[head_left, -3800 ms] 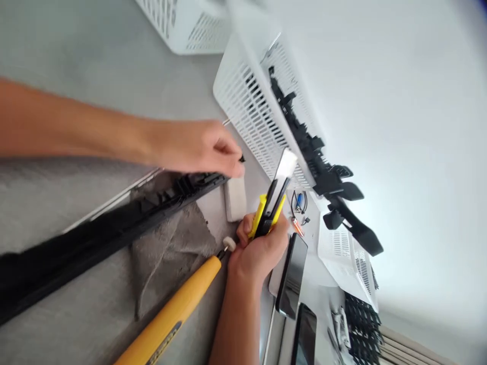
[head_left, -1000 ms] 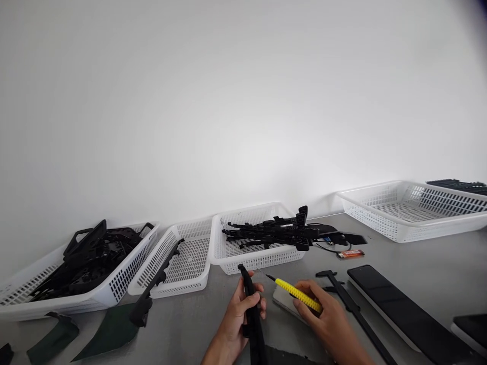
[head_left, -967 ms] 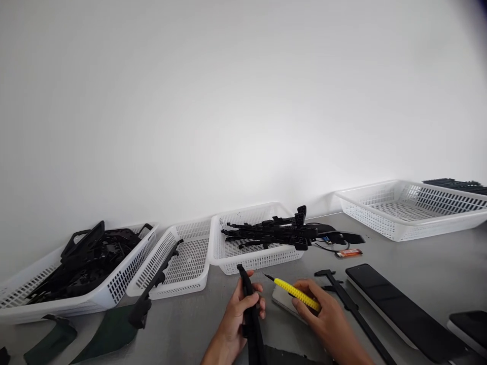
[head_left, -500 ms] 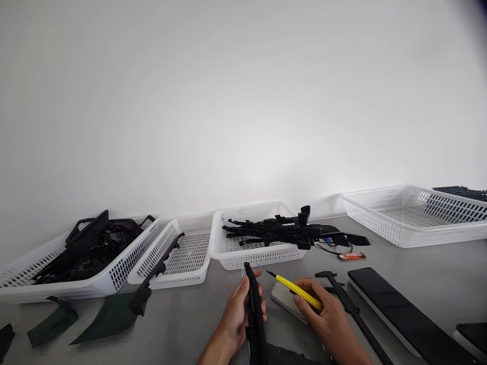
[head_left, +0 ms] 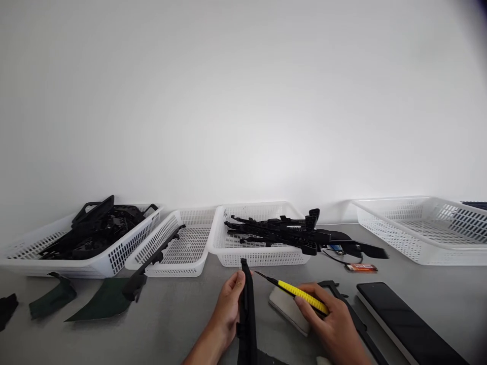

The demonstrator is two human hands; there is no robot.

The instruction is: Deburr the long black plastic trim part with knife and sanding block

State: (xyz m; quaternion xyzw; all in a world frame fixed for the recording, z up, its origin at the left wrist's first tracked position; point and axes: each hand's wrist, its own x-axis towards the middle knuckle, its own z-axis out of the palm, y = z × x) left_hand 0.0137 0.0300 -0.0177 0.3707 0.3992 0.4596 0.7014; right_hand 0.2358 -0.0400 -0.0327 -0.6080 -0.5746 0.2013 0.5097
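Observation:
My left hand [head_left: 227,310] grips a long black plastic part [head_left: 248,319], held upright with its narrow end pointing away from me. My right hand [head_left: 331,317] holds a yellow craft knife [head_left: 302,296] like a pen. The knife's thin dark tip points left, close to the upper end of the black part; whether they touch I cannot tell. Below the knife a pale flat block [head_left: 289,310] lies on the grey table [head_left: 178,324]. A black caliper [head_left: 363,324] lies partly behind my right hand.
Black parts fill the left white basket [head_left: 106,261]; one long part leans in the second basket [head_left: 198,266]. Several lie across the middle basket [head_left: 262,259]. At right are another white basket [head_left: 418,251], an orange packet [head_left: 361,267] and a black-topped slab [head_left: 407,319]. Dark green scraps [head_left: 101,301] lie left.
The black part and my left hand have shifted slightly left, and fewer left fingertips show beyond the part. The knife tip has come nearer to the part's upper end. The whole view has shifted a little.

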